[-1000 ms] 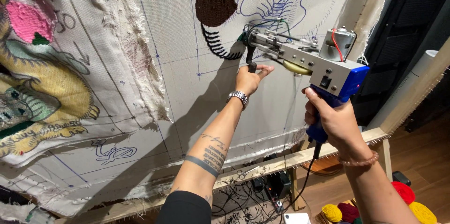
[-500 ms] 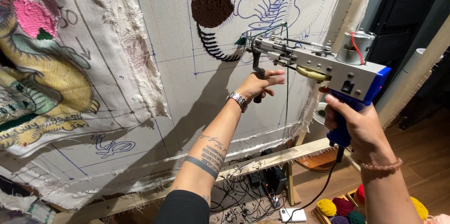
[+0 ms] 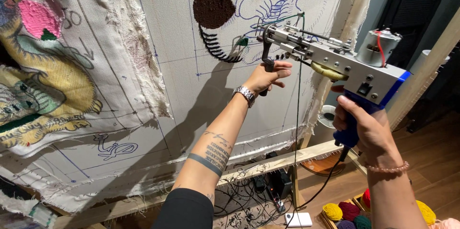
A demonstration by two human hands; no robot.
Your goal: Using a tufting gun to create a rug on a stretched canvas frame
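A tufting gun (image 3: 335,58) with a silver body, a blue grip and a small motor on top points left at a stretched white cloth (image 3: 191,94). My right hand (image 3: 364,126) is wrapped around the blue grip. My left hand (image 3: 269,76) holds the black front handle under the gun's nose. The needle tip sits just off the cloth, beside black curved stitching (image 3: 218,49) and a brown tufted patch (image 3: 213,6). A dark yarn strand (image 3: 298,114) hangs down from the gun's front.
Blue drawn outlines cover the cloth; a finished pink, yellow and green piece (image 3: 43,75) hangs at the left. A wooden frame rail (image 3: 268,164) runs below. On the floor lie cables, a power strip (image 3: 273,195) and yarn balls (image 3: 350,210).
The gun and both hands have drawn back to the right, away from the cloth, and the view has shifted slightly with them.
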